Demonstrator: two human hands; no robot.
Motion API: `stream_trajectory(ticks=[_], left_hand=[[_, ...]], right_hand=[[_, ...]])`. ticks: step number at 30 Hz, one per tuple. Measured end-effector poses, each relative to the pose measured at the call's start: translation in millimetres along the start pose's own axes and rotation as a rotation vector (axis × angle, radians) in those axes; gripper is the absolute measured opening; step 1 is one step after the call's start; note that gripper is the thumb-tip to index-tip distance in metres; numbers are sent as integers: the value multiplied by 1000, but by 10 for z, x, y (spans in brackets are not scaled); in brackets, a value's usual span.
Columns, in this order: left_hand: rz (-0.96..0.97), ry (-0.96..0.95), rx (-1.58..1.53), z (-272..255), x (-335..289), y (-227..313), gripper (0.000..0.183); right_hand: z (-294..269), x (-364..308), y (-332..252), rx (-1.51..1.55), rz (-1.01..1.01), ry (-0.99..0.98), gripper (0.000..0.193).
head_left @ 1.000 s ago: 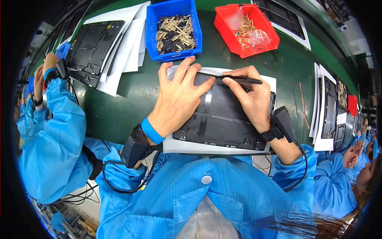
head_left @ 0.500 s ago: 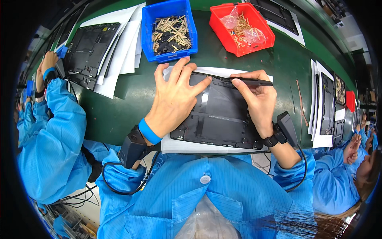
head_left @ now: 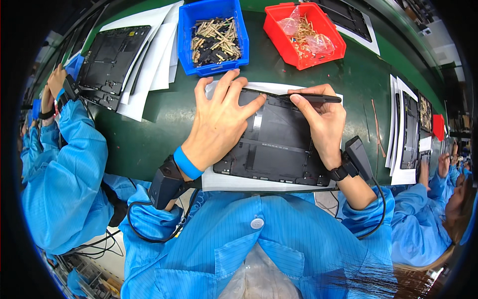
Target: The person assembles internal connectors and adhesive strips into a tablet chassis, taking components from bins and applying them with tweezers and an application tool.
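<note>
Hiding part of the black panel (head_left: pixel 281 130): the spread left hand (head_left: pixel 215 128).

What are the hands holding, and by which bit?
The right hand pinches a black tool toward its thin end, between thumb and fingers. The left hand is spread over the panel, gripping no tool.

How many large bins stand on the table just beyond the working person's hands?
2: a blue bin beyond the left hand and a red bin farther right; none seems hidden there.
</note>
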State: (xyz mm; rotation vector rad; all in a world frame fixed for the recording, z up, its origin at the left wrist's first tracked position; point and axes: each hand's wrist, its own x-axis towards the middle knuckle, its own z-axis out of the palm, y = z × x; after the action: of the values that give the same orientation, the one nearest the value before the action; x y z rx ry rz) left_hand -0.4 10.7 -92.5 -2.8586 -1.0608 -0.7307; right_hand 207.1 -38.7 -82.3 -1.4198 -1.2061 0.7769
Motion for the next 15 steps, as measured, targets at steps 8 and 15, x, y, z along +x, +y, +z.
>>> stream_trajectory(ticks=[8,15], left_hand=[[11,-1,-21,-14,12,5,53],[8,-9,-18,-14,24,23,54]], right_hand=[[8,-7,8,-39,-38,18,13],[10,-17,32,-74,-91,9,12]])
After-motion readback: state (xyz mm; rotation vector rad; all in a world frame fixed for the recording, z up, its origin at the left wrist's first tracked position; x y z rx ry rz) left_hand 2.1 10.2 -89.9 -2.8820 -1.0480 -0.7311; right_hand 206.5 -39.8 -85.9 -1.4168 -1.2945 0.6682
